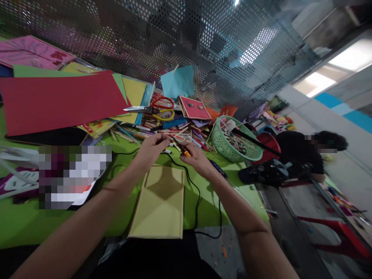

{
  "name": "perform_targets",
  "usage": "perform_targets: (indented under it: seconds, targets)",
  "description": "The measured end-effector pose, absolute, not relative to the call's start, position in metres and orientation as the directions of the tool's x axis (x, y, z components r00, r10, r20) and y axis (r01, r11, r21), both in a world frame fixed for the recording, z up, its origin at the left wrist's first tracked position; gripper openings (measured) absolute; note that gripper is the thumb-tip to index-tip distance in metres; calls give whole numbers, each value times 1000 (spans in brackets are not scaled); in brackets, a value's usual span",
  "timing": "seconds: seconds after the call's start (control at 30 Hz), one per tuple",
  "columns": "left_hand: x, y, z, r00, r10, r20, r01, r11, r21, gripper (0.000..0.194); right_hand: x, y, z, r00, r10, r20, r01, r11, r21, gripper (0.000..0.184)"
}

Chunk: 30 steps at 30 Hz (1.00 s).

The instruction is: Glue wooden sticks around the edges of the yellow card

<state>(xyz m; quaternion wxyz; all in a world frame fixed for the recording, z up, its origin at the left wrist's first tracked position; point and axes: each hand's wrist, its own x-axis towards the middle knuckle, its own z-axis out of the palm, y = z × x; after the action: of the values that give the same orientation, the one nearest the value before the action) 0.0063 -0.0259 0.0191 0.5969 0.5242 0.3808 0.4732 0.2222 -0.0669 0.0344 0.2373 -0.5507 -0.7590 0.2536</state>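
Observation:
My right hand is closed around a small tool with an orange handle and a dark, narrow front; its exact kind is too blurred to tell. Opposite it, my left hand has its fingers pinched together close to the tool's tip. Whatever sits in that pinch is too small to make out. Below both hands, a pale yellow board with a thin raised border lies near the table's front edge. Beyond them spreads a heap of pens and thin sticks. Large scissors with red and yellow handles rest on it.
A green basket of sticks stands to the right. A black cable loops beside the board. Red paper lies at left, above a partly blurred-out item. A person in black sits further right.

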Motion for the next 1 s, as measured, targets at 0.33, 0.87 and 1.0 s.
perform_targets:
  seconds: [0.33, 0.87, 1.0]
  targets:
    - [10, -23, 13, 202, 979, 37, -134, -10, 991, 19, 211, -63, 36, -263, 964, 42, 696, 220, -683, 34]
    - [10, -23, 11, 189, 982, 28, -62, -17, 998, 14, 201, -63, 34, -181, 983, -14, 720, 122, -683, 33]
    - [10, -23, 8, 195, 980, 40, -42, -33, 999, 14, 198, -63, 35, -170, 985, -21, 751, 116, -650, 34]
